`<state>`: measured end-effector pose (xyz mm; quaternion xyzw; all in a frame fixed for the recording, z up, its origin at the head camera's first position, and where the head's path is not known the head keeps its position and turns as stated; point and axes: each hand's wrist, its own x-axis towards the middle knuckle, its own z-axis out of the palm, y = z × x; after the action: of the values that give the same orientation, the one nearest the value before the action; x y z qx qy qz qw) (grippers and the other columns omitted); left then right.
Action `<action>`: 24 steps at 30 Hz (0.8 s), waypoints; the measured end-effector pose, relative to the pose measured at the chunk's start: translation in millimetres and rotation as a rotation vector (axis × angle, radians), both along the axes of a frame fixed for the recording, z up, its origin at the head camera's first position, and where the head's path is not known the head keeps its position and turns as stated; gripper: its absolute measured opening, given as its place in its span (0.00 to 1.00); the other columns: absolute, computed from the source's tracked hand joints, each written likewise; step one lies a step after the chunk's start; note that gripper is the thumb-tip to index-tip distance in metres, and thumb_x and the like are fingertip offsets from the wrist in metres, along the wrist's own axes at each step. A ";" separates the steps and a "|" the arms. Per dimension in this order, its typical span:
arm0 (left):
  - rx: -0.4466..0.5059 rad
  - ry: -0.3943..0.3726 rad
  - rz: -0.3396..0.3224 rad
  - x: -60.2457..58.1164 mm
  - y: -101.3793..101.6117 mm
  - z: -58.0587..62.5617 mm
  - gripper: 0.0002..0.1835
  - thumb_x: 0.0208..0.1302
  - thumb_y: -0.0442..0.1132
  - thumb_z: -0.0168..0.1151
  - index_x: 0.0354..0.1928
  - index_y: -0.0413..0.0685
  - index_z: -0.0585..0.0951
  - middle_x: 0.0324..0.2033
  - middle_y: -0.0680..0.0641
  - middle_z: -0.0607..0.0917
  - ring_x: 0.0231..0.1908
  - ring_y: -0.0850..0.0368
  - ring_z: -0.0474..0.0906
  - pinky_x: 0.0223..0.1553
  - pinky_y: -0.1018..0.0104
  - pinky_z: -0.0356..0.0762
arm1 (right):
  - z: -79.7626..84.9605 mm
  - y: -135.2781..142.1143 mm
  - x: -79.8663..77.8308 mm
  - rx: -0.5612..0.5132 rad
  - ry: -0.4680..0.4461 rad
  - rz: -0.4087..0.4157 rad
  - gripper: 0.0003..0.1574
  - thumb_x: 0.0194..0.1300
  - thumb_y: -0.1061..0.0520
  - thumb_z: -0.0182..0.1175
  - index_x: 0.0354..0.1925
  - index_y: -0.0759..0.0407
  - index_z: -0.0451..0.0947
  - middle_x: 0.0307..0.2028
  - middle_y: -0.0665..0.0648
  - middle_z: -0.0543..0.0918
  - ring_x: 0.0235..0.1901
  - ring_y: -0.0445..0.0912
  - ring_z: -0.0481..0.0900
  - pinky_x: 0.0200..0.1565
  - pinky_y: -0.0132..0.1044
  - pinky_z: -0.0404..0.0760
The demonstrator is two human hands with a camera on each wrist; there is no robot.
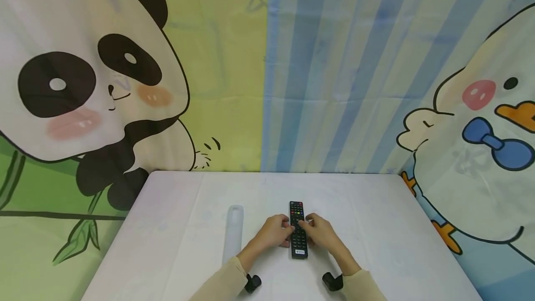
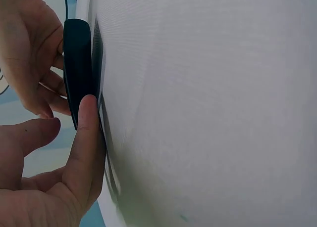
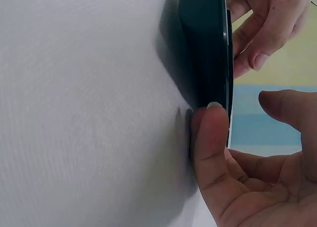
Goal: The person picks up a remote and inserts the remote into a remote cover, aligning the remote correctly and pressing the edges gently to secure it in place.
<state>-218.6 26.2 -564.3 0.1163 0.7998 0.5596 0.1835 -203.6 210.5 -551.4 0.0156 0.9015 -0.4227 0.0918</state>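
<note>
A black remote control (image 1: 298, 231) with several rows of buttons is held between both hands over the white table, its buttons facing up. On its left side, the left hand (image 1: 273, 231) grips the edge, fingertips at the side and underside (image 2: 88, 108). From the right, the right hand (image 1: 322, 231) holds the opposite edge, its thumb over the buttons in the head view. In the right wrist view, a fingertip (image 3: 212, 125) presses the remote's side near the table. Left of the left hand lies a long, pale, translucent cover-like piece (image 1: 234, 231) with a rounded end.
The white table (image 1: 355, 208) reaches back to a printed cloth backdrop (image 1: 234, 120) with a panda on the left and a white bird on the right. Black wrist cameras (image 1: 252, 283) are worn at both sleeve cuffs.
</note>
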 end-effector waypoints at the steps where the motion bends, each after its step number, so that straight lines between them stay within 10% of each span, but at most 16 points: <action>1: 0.005 -0.007 -0.004 0.0 0.7 -0.6 0.22 0.69 0.34 0.63 0.59 0.25 0.73 0.39 0.46 0.79 0.24 0.57 0.83 0.24 0.66 0.83 | -0.3 -0.4 0.2 -0.001 -0.002 0.003 0.33 0.74 0.47 0.59 0.59 0.74 0.70 0.31 0.55 0.79 0.20 0.48 0.79 0.22 0.37 0.76; 24: -0.025 0.026 0.044 2.2 -16.3 6.5 0.20 0.65 0.31 0.67 0.56 0.30 0.76 0.39 0.47 0.79 0.27 0.59 0.81 0.24 0.66 0.82 | -6.7 -15.7 -1.5 -0.083 0.068 0.092 0.29 0.71 0.57 0.62 0.63 0.72 0.67 0.34 0.56 0.81 0.24 0.44 0.80 0.25 0.37 0.80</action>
<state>-216.4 10.0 -557.8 0.1034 0.8113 0.5520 0.1622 -205.1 194.8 -558.1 -0.0440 0.8856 -0.4553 0.0808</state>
